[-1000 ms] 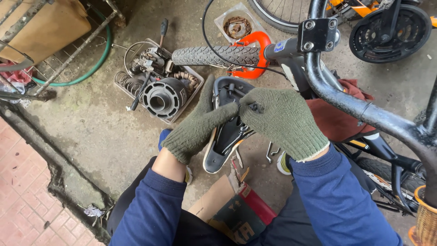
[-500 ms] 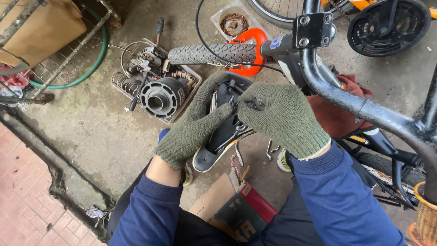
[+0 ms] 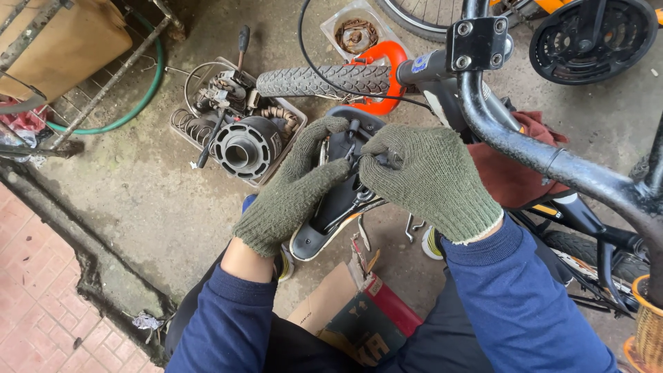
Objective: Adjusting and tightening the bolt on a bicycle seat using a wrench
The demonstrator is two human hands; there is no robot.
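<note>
Both my hands wear olive knit gloves. My left hand (image 3: 293, 193) grips the side of an upturned black bicycle saddle (image 3: 336, 207), underside and metal rails facing me. My right hand (image 3: 431, 176) pinches a small dark part at the rails near the saddle's upper end; what it holds is hidden by the fingers. A black bicycle handlebar (image 3: 525, 148) with a grey ribbed grip (image 3: 324, 80) and a square stem clamp (image 3: 476, 43) crosses just above my hands.
A tray of metal parts with a black cylindrical hub (image 3: 242, 146) sits on the concrete to the left. An orange part (image 3: 387, 59), a clear tub of chain (image 3: 356, 31), a black chainring guard (image 3: 594, 38), a green hose (image 3: 141, 100), a cardboard box (image 3: 359, 318) and a red cloth (image 3: 514, 176) surround me.
The saddle has shifted slightly in my hands; my left fingers wrap further over its edge, and my right hand has closed in tighter on the rails.
</note>
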